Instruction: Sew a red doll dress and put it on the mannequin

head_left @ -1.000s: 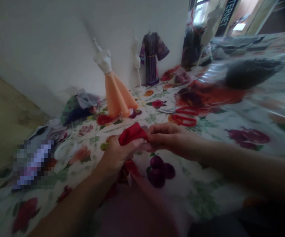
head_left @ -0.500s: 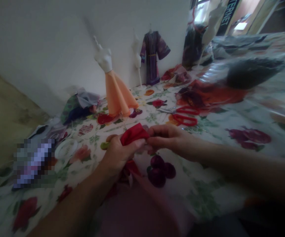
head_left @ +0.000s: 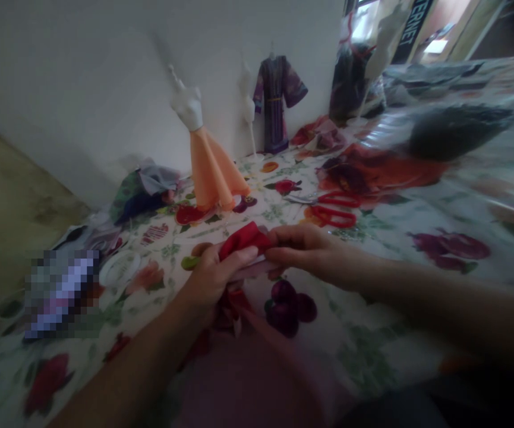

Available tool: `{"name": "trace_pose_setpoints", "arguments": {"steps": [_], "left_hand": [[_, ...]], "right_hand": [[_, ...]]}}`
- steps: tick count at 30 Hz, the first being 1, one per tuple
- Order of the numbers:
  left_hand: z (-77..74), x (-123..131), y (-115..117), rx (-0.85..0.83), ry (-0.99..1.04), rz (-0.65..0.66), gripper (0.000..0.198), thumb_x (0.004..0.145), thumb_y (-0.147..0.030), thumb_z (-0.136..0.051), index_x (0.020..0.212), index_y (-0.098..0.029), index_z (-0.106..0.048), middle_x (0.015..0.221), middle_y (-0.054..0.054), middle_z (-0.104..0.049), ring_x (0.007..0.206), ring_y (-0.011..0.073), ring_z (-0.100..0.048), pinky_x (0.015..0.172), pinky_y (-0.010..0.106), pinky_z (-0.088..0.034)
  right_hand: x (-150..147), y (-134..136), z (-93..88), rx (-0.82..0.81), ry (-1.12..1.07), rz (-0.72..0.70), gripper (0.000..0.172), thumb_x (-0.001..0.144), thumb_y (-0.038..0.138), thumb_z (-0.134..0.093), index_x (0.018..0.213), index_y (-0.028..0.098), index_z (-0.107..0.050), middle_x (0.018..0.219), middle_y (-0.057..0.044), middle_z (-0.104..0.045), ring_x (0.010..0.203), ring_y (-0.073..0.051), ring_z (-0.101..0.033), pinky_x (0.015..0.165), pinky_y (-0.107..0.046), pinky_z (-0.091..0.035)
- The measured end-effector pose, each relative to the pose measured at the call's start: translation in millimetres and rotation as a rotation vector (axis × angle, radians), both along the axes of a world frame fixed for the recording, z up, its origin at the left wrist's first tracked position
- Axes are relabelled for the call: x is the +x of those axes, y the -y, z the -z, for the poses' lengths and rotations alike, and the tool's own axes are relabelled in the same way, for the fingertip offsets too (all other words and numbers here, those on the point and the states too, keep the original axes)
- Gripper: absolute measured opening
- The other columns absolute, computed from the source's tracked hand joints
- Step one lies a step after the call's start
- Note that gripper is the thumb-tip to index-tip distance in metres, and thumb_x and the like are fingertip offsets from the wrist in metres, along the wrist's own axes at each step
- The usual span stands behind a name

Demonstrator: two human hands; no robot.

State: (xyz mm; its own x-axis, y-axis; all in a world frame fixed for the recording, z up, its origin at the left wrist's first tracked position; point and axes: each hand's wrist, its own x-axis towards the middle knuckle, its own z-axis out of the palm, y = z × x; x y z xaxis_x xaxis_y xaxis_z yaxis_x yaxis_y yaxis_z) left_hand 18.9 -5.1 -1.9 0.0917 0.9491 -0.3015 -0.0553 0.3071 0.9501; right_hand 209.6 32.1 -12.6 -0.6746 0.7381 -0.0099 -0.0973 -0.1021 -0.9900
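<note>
Both my hands pinch a small piece of red fabric (head_left: 244, 238) over the flower-printed tablecloth (head_left: 399, 279). My left hand (head_left: 214, 279) grips its left side, thumb pressed on top, and more red and pink cloth hangs down below the palm toward me. My right hand (head_left: 310, 249) holds the right edge with its fingers closed together. The two thumbs almost touch.
Red-handled scissors (head_left: 332, 209) lie beyond my right hand. A small white dress form in an orange skirt (head_left: 210, 166) stands behind, with a second form in a purple robe (head_left: 277, 101) by the wall. Fabric scraps (head_left: 143, 190) lie left, a white round lid (head_left: 119, 268) nearer.
My hands have hardly moved; the fingers shifted slightly on the red fabric, drawing it a bit flatter between them.
</note>
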Motion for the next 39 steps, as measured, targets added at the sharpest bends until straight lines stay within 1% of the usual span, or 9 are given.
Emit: {"name": "trace_pose_setpoints", "arguments": {"steps": [5,8,13,17,20,25,31,36,39], "left_hand": [[-4.1,1,2,0.012,0.008,0.077,0.020,0.075,-0.031,-0.078,0.082,-0.015,-0.068,0.048,-0.007,-0.044,0.040,0.0037,-0.032,0.039,0.016,-0.023],[-2.9,0,2,0.027,-0.011,0.077,0.023,0.071,-0.028,-0.078,0.088,-0.014,-0.070,0.055,-0.005,-0.053,0.043,0.0041,-0.036,0.040,0.016,-0.024],[0.3,-5,0,0.008,-0.038,-0.008,0.027,0.066,-0.031,-0.081,0.063,-0.017,-0.058,0.049,-0.005,-0.049,0.043,0.0058,-0.042,0.042,0.017,-0.032],[-2.6,-9,-1,0.005,0.000,-0.036,0.020,0.068,-0.031,-0.077,0.072,-0.017,-0.063,0.057,-0.003,-0.056,0.049,0.0109,-0.054,0.047,0.020,-0.041],[-3.0,-12,-1,0.013,-0.013,-0.041,0.021,0.068,-0.033,-0.078,0.073,-0.017,-0.065,0.057,-0.003,-0.057,0.050,0.0117,-0.056,0.048,0.021,-0.044],[-0.3,-11,-1,0.016,-0.096,-0.015,0.027,0.069,-0.037,-0.081,0.083,-0.018,-0.070,0.060,-0.001,-0.064,0.047,0.0118,-0.057,0.044,0.021,-0.042],[-2.2,-6,0,-0.034,-0.104,-0.011,0.032,0.067,-0.036,-0.084,0.089,-0.017,-0.073,0.056,-0.003,-0.063,0.040,0.0086,-0.053,0.039,0.018,-0.038],[-6.2,-11,-1,0.009,-0.141,0.002,0.021,0.070,-0.033,-0.080,0.075,-0.016,-0.068,0.049,-0.005,-0.058,0.035,0.0069,-0.049,0.038,0.017,-0.040],[-9.6,-18,-3,0.015,-0.110,0.082,0.018,0.074,-0.029,-0.076,0.071,-0.017,-0.064,0.052,-0.003,-0.063,0.037,0.0092,-0.055,0.039,0.018,-0.044]], "right_hand": [[0,0,-3.2,0.059,0.028,0.006,0.010,0.089,0.028,-0.065,0.089,0.018,-0.068,0.089,-0.001,-0.068,0.082,-0.013,-0.065,0.080,-0.026,-0.057],[2,-1,-3.6,0.096,0.034,0.007,0.010,0.089,0.027,-0.064,0.090,0.017,-0.068,0.088,-0.001,-0.068,0.081,-0.013,-0.065,0.080,-0.027,-0.056],[5,-2,-0.7,0.057,0.024,0.128,0.012,0.086,0.030,-0.067,0.082,0.018,-0.065,0.079,0.000,-0.063,0.076,-0.013,-0.062,0.078,-0.028,-0.055],[6,-5,2.1,0.011,-0.042,0.199,0.010,0.084,0.029,-0.068,0.081,0.020,-0.069,0.081,-0.002,-0.064,0.075,-0.013,-0.061,0.075,-0.026,-0.054],[7,-7,3.7,-0.007,-0.048,0.200,0.009,0.083,0.029,-0.069,0.078,0.022,-0.070,0.079,-0.002,-0.064,0.074,-0.014,-0.060,0.073,-0.026,-0.055],[7,-9,5.9,0.035,-0.045,0.150,0.011,0.086,0.031,-0.067,0.085,0.021,-0.071,0.083,-0.002,-0.066,0.076,-0.013,-0.061,0.072,-0.024,-0.054],[6,-5,1.6,0.096,-0.001,0.153,0.012,0.087,0.030,-0.067,0.084,0.018,-0.067,0.080,-0.002,-0.065,0.075,-0.013,-0.060,0.074,-0.026,-0.054],[7,-5,-0.6,0.154,0.034,0.206,0.013,0.086,0.029,-0.067,0.079,0.019,-0.066,0.076,0.000,-0.063,0.073,-0.013,-0.059,0.070,-0.024,-0.051],[9,-7,0.8,0.138,0.006,0.249,0.012,0.086,0.028,-0.066,0.078,0.020,-0.067,0.074,0.000,-0.063,0.070,-0.012,-0.058,0.070,-0.024,-0.051]]}}
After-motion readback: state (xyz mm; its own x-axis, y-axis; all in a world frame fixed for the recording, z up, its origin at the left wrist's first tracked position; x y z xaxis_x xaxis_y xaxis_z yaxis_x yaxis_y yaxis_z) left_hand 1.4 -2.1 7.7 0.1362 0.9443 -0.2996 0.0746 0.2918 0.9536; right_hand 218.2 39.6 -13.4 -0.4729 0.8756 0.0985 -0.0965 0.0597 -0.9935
